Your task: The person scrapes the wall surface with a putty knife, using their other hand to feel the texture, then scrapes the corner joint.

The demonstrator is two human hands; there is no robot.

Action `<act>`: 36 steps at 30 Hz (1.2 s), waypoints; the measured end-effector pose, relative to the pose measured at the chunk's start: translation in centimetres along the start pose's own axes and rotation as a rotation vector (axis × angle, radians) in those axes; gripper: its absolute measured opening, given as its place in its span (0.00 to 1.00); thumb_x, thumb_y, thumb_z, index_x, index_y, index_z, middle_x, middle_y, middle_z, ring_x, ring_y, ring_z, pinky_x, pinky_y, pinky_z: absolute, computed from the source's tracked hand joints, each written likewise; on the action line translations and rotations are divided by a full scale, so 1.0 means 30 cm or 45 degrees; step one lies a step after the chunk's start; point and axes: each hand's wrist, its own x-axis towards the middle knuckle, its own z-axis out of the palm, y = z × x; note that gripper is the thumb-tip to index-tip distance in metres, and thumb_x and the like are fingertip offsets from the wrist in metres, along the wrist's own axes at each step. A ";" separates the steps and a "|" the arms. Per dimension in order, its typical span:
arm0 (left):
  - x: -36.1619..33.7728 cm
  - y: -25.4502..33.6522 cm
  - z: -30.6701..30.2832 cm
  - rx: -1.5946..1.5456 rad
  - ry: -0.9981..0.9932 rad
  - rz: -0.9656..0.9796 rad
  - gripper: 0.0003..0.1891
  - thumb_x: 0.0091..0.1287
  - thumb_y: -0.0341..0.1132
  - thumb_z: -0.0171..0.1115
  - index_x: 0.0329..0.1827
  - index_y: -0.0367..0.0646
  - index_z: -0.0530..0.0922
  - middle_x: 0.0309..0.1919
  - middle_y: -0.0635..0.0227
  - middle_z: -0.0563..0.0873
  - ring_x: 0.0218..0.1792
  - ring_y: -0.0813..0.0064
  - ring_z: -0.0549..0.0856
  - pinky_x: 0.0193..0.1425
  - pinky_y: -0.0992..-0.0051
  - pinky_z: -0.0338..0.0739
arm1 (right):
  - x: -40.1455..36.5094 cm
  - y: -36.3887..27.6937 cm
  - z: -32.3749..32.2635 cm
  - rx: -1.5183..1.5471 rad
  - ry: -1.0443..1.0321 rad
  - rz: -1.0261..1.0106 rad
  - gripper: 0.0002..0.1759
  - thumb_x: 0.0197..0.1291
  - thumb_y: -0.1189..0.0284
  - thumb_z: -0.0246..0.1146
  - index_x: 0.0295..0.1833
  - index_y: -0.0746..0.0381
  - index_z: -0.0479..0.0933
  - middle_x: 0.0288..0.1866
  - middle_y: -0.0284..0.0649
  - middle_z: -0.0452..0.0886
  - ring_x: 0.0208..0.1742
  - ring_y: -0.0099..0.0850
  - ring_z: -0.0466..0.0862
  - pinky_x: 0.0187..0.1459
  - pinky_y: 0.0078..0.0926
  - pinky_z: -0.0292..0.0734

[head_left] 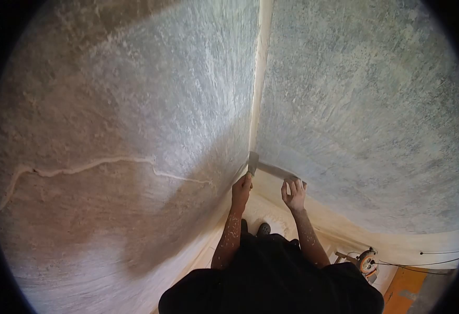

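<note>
My left hand is closed around a putty knife, its short blade pointing up toward the inside corner of the two walls. To the right, my right hand pinches one end of a long, thin flat blade between thumb and fingers. The other end of this blade reaches over to the putty knife. A pale filled strip runs up the corner just beyond my hands. White specks cover both forearms.
Grey patchy walls stand left and right. A pale filled crack crosses the left one. Below are my shoes on a dusty floor, an orange-and-black cable reel with dark cables, and an orange board.
</note>
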 end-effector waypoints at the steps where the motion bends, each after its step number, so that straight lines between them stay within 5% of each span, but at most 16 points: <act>1: 0.013 0.035 0.012 -0.012 0.009 -0.003 0.23 0.76 0.54 0.54 0.39 0.42 0.81 0.24 0.79 0.73 0.25 0.87 0.69 0.28 0.80 0.66 | 0.025 0.008 0.005 0.003 0.021 -0.016 0.13 0.55 0.76 0.69 0.46 0.56 0.78 0.42 0.37 0.80 0.44 0.37 0.81 0.47 0.38 0.69; 6: 0.001 -0.020 0.001 0.032 0.027 0.092 0.23 0.77 0.53 0.54 0.34 0.42 0.78 0.24 0.80 0.71 0.24 0.87 0.68 0.29 0.80 0.65 | -0.016 -0.008 -0.011 0.011 -0.004 -0.009 0.13 0.55 0.75 0.69 0.46 0.56 0.78 0.41 0.37 0.80 0.43 0.37 0.81 0.46 0.38 0.68; 12: 0.026 0.199 0.022 0.064 0.066 0.305 0.23 0.78 0.48 0.54 0.30 0.37 0.75 0.22 0.76 0.68 0.28 0.83 0.68 0.33 0.76 0.65 | -0.025 -0.001 -0.005 0.032 -0.012 -0.008 0.11 0.55 0.75 0.69 0.45 0.56 0.78 0.41 0.38 0.80 0.42 0.37 0.80 0.44 0.38 0.68; 15: -0.002 0.006 -0.004 0.075 0.028 0.073 0.23 0.78 0.47 0.54 0.29 0.37 0.73 0.23 0.75 0.69 0.29 0.82 0.68 0.35 0.75 0.65 | -0.008 0.012 0.007 0.054 -0.009 -0.023 0.12 0.55 0.76 0.68 0.46 0.57 0.78 0.44 0.38 0.81 0.46 0.37 0.81 0.46 0.38 0.68; 18: -0.006 0.055 0.023 0.146 0.041 0.024 0.24 0.77 0.51 0.54 0.27 0.41 0.73 0.23 0.78 0.72 0.25 0.85 0.68 0.29 0.76 0.65 | 0.001 0.034 0.019 0.013 -0.012 -0.022 0.13 0.55 0.77 0.68 0.46 0.57 0.78 0.46 0.38 0.81 0.47 0.37 0.81 0.47 0.38 0.68; 21: 0.039 0.155 0.018 0.054 0.069 0.275 0.24 0.77 0.51 0.54 0.27 0.41 0.74 0.23 0.77 0.72 0.25 0.85 0.68 0.30 0.76 0.66 | -0.006 0.002 -0.006 0.062 -0.030 0.017 0.13 0.55 0.76 0.68 0.46 0.56 0.78 0.45 0.38 0.81 0.47 0.37 0.81 0.47 0.38 0.68; 26: 0.000 -0.007 0.005 0.106 0.075 0.031 0.23 0.76 0.51 0.54 0.30 0.41 0.76 0.23 0.77 0.74 0.26 0.84 0.70 0.30 0.77 0.67 | -0.005 0.011 0.006 0.065 -0.022 -0.010 0.13 0.56 0.76 0.68 0.47 0.56 0.77 0.45 0.37 0.81 0.47 0.37 0.81 0.47 0.39 0.67; 31: 0.007 0.216 0.020 -0.029 0.043 0.220 0.24 0.77 0.49 0.54 0.29 0.38 0.72 0.22 0.77 0.69 0.27 0.83 0.67 0.34 0.75 0.64 | -0.022 0.019 0.007 0.018 -0.035 -0.013 0.14 0.56 0.76 0.68 0.49 0.56 0.77 0.45 0.37 0.81 0.47 0.37 0.81 0.47 0.39 0.67; 36: -0.011 0.050 0.013 0.017 0.055 -0.049 0.23 0.78 0.48 0.54 0.28 0.38 0.72 0.21 0.78 0.68 0.27 0.83 0.66 0.33 0.77 0.62 | 0.000 0.016 0.013 0.030 -0.014 -0.048 0.14 0.56 0.76 0.68 0.48 0.56 0.77 0.44 0.37 0.80 0.47 0.36 0.81 0.47 0.38 0.68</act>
